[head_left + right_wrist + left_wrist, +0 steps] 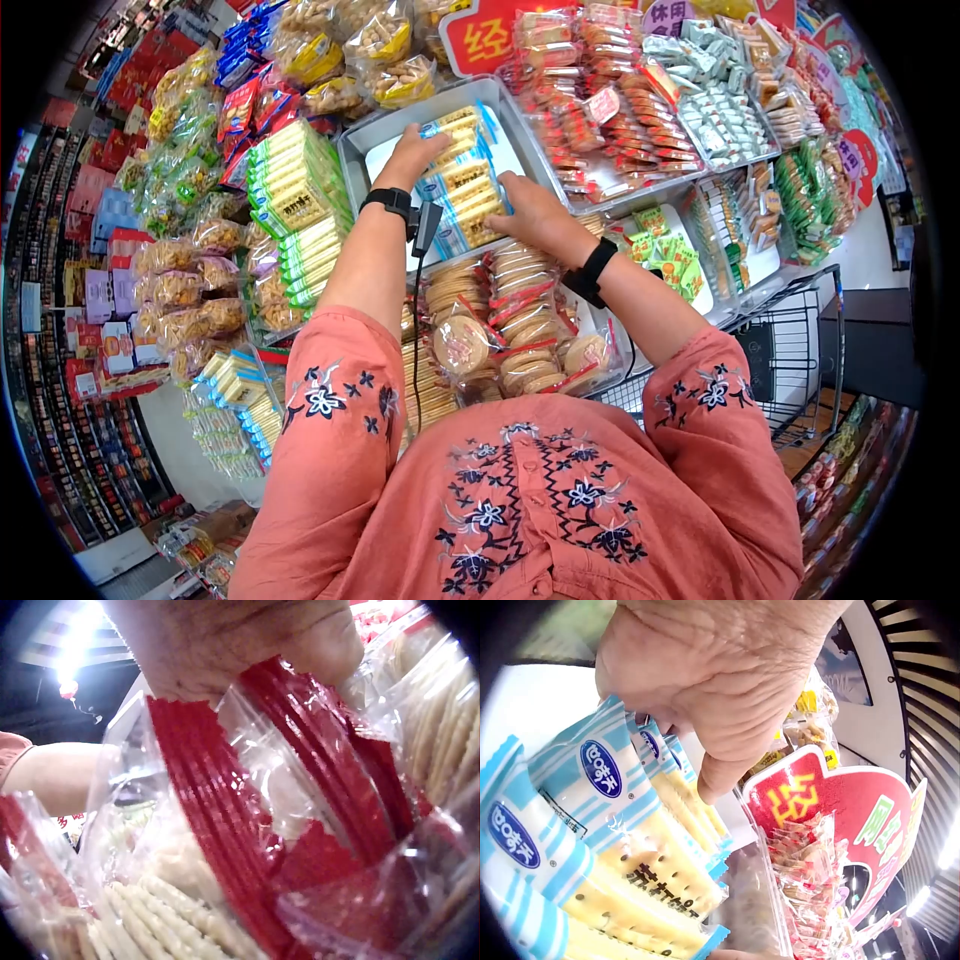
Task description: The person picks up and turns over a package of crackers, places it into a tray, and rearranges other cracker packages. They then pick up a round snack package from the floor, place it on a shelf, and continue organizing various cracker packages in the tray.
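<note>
Blue-and-white packets of soda crackers (465, 185) lie in a row inside a grey tray (535, 150). My left hand (405, 158) grips the row at its far left, its thumb over a packet; in the left wrist view the thumb comes down beside the striped wrapper ends, and the other fingers are largely hidden. At the row's right end my right hand (545, 215) holds packets, thumb on the near side and fingers at the blue ends. The right wrist view shows bagged round biscuits (172, 915) with red seals below that hand, its fingertips hidden.
Bagged round biscuits (520, 320) stand close in front of the tray. Green-wrapped crackers (295, 200) are stacked to its left, red-wrapped snacks (640, 120) to its right. A red sign (485, 40) rises behind. A wire shopping cart (785, 350) stands at right.
</note>
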The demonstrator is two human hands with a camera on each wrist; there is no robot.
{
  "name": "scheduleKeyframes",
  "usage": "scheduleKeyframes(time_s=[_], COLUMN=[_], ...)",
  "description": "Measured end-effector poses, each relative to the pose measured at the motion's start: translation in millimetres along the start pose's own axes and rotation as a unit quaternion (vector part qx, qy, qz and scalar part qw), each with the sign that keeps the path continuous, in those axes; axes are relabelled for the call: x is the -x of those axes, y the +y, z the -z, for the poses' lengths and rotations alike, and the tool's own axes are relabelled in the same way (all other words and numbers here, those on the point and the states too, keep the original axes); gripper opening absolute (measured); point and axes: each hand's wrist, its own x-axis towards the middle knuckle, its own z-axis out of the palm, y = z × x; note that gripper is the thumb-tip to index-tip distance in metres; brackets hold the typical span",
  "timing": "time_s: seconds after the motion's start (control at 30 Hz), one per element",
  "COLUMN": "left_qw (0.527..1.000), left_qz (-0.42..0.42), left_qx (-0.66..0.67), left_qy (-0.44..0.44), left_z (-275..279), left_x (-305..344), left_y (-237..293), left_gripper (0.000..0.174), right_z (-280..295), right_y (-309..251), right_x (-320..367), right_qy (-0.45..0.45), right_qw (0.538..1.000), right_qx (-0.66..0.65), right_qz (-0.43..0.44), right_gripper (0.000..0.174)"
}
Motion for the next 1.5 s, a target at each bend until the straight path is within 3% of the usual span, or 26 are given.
scheduleKeyframes(time_s=[0.27, 0.43, 0.53, 0.9, 1.17, 1.4, 1.5], left_qw=[0.995, 0.971, 0.983, 0.993, 0.993, 0.993, 0.996], left_qz=[-0.017, 0.003, 0.085, 0.097, 0.091, 0.072, 0.071], left_qx=[-0.072, -0.216, -0.153, 0.041, 0.054, 0.067, 0.008], left_qy=[0.066, 0.1, 0.048, -0.051, -0.057, -0.069, -0.048], left_z=[5.3, 17.1, 11.5, -3.8, -7.8, -13.1, -9.5], left_x=[3.0, 22.9, 57.9, 75.1, 70.3, 61.3, 65.5], left_y=[-3.3, -10.3, 1.9, 1.9, 0.1, -3.2, 1.9], left_gripper=[0.094, 0.092, 0.091, 0.097, 0.094, 0.098, 0.098], right_z=[-0.2, -2.8, -1.3, 0.3, -1.4, -5.4, -7.1], right_y=[-0.3, 1.0, -1.3, -6.6, -6.2, -2.1, 0.4], right_x=[1.0, 1.8, 2.5, 4.9, 3.2, 3.1, 4.3], right_qy=[0.011, 0.027, 0.032, 0.053, 0.058, 0.088, 0.1], right_qw=[1.0, 0.999, 0.999, 0.998, 0.998, 0.995, 0.993], right_qx=[0.004, 0.018, 0.019, 0.022, 0.025, 0.036, 0.037], right_qz=[0.004, 0.005, 0.007, 0.002, -0.004, 0.03, 0.041], right_gripper=[0.05, 0.049, 0.049, 0.059, 0.08, 0.077, 0.077])
